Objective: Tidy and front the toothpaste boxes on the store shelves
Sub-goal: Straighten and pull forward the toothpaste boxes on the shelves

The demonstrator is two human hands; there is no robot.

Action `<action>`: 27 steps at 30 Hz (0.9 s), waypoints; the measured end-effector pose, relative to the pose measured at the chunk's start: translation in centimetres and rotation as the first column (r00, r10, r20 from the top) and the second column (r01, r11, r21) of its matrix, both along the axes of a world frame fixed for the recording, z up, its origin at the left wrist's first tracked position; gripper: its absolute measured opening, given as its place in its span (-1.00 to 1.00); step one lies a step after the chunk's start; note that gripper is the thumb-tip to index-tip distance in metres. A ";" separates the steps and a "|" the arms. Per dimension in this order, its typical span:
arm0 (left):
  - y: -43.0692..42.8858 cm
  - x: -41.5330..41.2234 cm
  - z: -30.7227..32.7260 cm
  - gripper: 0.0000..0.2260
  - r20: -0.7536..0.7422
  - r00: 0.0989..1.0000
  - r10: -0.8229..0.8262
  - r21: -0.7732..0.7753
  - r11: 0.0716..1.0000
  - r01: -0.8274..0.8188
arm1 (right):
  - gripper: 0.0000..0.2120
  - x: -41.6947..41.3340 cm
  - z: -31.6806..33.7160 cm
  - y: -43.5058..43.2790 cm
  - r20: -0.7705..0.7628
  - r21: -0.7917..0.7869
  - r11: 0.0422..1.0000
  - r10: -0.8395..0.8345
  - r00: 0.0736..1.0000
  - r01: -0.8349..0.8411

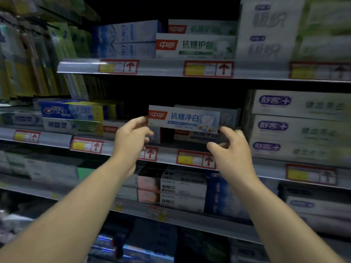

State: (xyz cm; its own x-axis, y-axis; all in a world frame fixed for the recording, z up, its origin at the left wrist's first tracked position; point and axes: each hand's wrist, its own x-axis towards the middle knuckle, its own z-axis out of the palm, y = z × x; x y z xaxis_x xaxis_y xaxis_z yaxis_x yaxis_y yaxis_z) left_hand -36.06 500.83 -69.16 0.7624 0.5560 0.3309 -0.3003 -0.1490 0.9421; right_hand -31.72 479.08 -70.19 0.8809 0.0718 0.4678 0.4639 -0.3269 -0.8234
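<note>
Toothpaste box (pixel 184 118) pinched endwise by my left grip (pixel 133 135) and right grip (pixel 230 149), mid-fronting; next, I'd seat it flush at shelf (pixel 167 156) edge

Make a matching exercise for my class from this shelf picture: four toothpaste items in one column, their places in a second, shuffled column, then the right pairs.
Column 1
1. Crest box
2. blue-and-white box
3. green-and-white box
4. purple-logo boxes

Column 2
A. stacked three high, right end of the middle shelf
B. held between the left hand and the right hand
C. upper shelf, centre
D. left part of the middle shelf, on top of another box

Pairs: 1-D, 2-B, 3-C, 4-A
</note>
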 end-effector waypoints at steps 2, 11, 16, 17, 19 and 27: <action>-1.5 0.5 -1.0 -0.64 0.020 1.000 0.012 0.030 0.999 -0.013 | -0.42 0.5 -0.6 -1.2 0.004 -0.014 0.999 -0.052 0.999 0.052; -3.5 2.1 -4.2 -0.68 -0.092 0.990 0.103 0.214 0.974 -0.082 | -0.38 0.9 -2.5 -2.9 -0.124 0.023 0.995 -0.094 0.988 0.097; -3.5 2.1 -4.2 -0.56 -0.198 0.958 0.206 0.419 0.902 -0.107 | -0.55 1.3 -2.9 -2.6 -0.089 -0.060 0.986 -0.162 0.983 0.157; -3.5 2.0 -4.0 -0.55 -0.204 0.957 0.207 0.447 0.889 -0.097 | -0.57 1.2 -2.7 -2.6 -0.080 -0.085 0.982 -0.174 0.982 0.167; -3.6 1.9 -3.4 -0.53 -0.223 0.954 0.202 0.507 0.860 -0.063 | -0.65 1.0 -2.4 -2.6 -0.088 -0.126 0.976 -0.190 0.978 0.178; -3.6 1.1 -1.5 -0.51 -0.353 0.927 0.128 0.561 0.822 0.100 | -0.54 0.0 -0.8 -2.7 -0.133 -0.211 0.961 -0.207 0.969 0.176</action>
State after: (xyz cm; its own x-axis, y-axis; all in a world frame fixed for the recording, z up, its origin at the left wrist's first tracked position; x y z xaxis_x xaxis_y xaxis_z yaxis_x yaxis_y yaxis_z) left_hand -34.95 497.28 -70.67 0.8819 0.3711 0.2907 0.0478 -0.6839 0.7280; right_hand -31.75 476.41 -70.95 0.9468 -0.0287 0.3205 0.2505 -0.5594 -0.7901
